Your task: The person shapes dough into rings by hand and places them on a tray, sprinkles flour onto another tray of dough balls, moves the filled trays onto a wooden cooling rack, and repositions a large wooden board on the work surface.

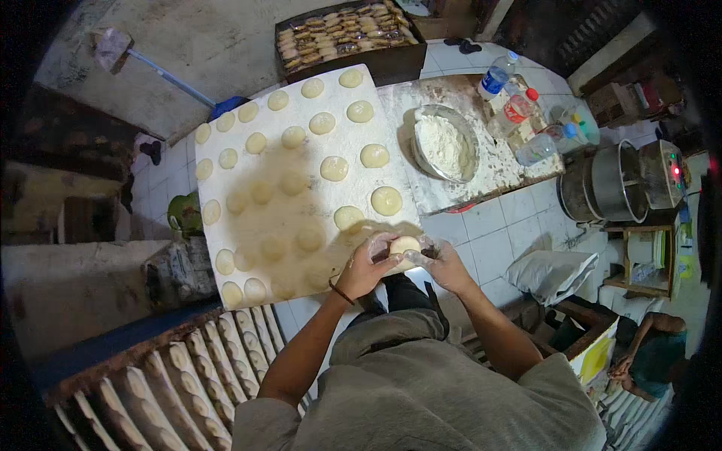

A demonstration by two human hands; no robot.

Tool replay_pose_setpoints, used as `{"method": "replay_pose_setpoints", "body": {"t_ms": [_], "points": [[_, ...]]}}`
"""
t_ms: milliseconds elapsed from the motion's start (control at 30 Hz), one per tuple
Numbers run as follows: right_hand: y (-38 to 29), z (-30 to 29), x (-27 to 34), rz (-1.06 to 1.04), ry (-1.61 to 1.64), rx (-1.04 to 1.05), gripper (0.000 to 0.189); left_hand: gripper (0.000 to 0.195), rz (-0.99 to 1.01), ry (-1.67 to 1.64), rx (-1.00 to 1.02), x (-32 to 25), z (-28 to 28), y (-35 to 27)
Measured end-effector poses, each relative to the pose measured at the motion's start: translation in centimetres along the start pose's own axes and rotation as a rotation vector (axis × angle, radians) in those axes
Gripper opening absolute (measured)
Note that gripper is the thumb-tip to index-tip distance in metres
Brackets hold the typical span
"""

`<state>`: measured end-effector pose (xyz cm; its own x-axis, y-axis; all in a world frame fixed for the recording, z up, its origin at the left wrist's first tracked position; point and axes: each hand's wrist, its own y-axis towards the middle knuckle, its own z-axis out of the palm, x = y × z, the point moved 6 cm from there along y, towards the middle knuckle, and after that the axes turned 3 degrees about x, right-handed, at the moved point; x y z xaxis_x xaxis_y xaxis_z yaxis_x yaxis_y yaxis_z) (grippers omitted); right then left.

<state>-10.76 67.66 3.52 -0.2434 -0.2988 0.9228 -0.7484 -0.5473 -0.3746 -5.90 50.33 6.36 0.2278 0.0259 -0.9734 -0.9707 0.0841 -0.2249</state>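
Observation:
Between my two hands is a round piece of dough [405, 246], held above the near right edge of a floured board [344, 265]. My left hand [374, 257] grips it from the left, with the thumb on its lower side. From the right, my right hand [443, 260] grips the same piece, its thumb close to the other one. White flour or dough sticks to the fingers of both. Rows of flattened dough rounds lie across the board; the nearest ones are a round [349, 217] and another round [386, 201]. My shadow darkens several rounds on the left.
A metal bowl of flour [448, 144] and plastic bottles [516, 110] stand on a worn side table [440, 194]. Beyond is a dark crate [389, 65] of baked pieces. Racked trays [192, 377] hold dough at lower left. Another person [648, 355] is at far right, below a mixer [632, 180].

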Motion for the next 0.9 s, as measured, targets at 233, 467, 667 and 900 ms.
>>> {"method": "replay_pose_setpoints", "body": {"t_ms": [233, 467, 667, 900], "points": [[-5.9, 4.0, 2.9, -0.065, 0.067, 0.011, 0.024, 0.037, 0.12, 0.121, -0.084, -4.0, 0.5, -7.0], [-10.1, 9.9, 2.8, -0.163, -0.134, -0.056, 0.015, 0.042, 0.209, 0.275, -0.179, -0.7, -0.5, -13.7], [-10.0, 13.3, 4.2, -0.064, 0.452, 0.075, 0.02, 0.05, 0.328, 0.464, -0.351, -3.3, -1.1, -18.2], [-12.3, 15.2, 6.7, -0.056, 0.694, 0.251, 0.035, 0.032, 0.057, -0.45, -0.033, 0.6, -2.2, -18.9]]}}
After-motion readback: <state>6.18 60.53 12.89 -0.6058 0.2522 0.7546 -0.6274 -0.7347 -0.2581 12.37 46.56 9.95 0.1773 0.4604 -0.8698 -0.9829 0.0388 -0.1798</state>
